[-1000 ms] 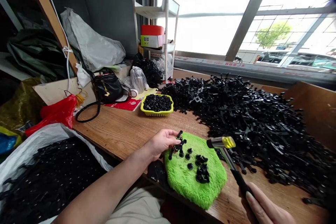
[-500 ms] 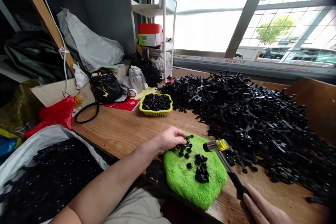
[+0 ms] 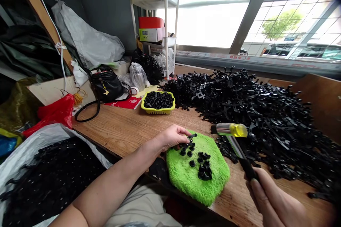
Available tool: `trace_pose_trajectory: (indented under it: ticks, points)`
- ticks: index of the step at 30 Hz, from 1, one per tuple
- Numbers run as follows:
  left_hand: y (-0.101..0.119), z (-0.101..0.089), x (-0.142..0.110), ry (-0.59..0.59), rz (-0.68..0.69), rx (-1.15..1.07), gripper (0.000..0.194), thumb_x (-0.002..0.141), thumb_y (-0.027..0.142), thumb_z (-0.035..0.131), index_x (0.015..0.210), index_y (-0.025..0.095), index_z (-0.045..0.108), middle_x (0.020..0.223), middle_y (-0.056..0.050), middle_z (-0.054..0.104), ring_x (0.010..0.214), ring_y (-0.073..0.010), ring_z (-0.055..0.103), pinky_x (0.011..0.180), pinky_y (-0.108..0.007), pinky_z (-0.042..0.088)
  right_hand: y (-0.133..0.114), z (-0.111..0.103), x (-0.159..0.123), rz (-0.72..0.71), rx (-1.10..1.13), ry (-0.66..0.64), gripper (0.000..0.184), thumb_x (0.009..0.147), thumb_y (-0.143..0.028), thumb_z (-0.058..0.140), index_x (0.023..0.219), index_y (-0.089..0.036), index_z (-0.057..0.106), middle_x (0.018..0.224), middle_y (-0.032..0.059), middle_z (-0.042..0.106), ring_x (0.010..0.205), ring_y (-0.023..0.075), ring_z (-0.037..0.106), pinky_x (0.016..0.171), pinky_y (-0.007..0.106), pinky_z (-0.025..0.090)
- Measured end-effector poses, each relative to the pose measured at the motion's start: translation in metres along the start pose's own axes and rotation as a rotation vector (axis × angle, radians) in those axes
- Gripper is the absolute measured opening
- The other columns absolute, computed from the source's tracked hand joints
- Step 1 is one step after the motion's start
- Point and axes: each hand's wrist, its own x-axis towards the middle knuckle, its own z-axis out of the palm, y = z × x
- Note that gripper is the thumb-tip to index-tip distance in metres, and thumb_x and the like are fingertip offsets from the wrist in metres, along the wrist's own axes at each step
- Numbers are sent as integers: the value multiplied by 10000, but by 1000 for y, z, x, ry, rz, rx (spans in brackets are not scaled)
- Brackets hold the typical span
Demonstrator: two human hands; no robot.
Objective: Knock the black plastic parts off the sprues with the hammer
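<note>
In my right hand [image 3: 269,191] is a hammer [image 3: 241,149], gripped by its black handle. Its head has a yellow translucent face on one end and a dark face on the other, raised above the right side of a fluffy green cloth [image 3: 186,181]. My left hand [image 3: 174,136] pinches a small black strip-like part [image 3: 192,136] at the cloth's far left edge. Beside those fingers, several small round black pieces [image 3: 189,153] rest on the cloth. A cluster of black pieces [image 3: 205,170] lies nearer its middle.
A big heap of black strip parts [image 3: 239,103] covers the right of the wooden table [image 3: 117,127]. Behind my left hand stands a yellow basket [image 3: 158,111] of small black pieces. A white sack [image 3: 60,129] of black parts is at left, near a black bag [image 3: 108,85].
My right hand has lifted the hammer up and to the right, away from the cloth. My left hand stays at almost the same spot with the strip part.
</note>
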Motion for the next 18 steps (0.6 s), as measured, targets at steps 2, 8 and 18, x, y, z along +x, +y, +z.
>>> trace_pose_trajectory:
  ticks: [2, 8, 18]
  points:
    - [0, 0, 0, 4, 7, 23, 311, 588, 123, 588, 895, 107, 635, 629, -17, 606, 422, -48, 447, 366, -154, 324, 3, 1, 2, -74, -150, -142, 307, 907, -376, 297, 1148, -215, 399, 955, 47, 569, 839, 206, 543, 559, 215, 438]
    - [3, 0, 0, 25, -8, 74, 314, 580, 107, 575, 887, 104, 639, 639, -22, 605, 424, -49, 440, 357, -152, 313, 15, 2, 5, -48, -181, -144, 350, 899, -434, 294, 1155, -210, 376, 1050, 71, 530, 926, 240, 504, 534, 231, 428]
    - [-10, -6, -3, 4, 32, -112, 306, 577, 195, 632, 869, 107, 626, 687, -42, 624, 462, -62, 483, 382, -158, 341, 20, 2, 2, -107, -168, -134, 312, 910, -399, 292, 1138, -219, 407, 1095, 51, 515, 965, 221, 488, 495, 190, 431]
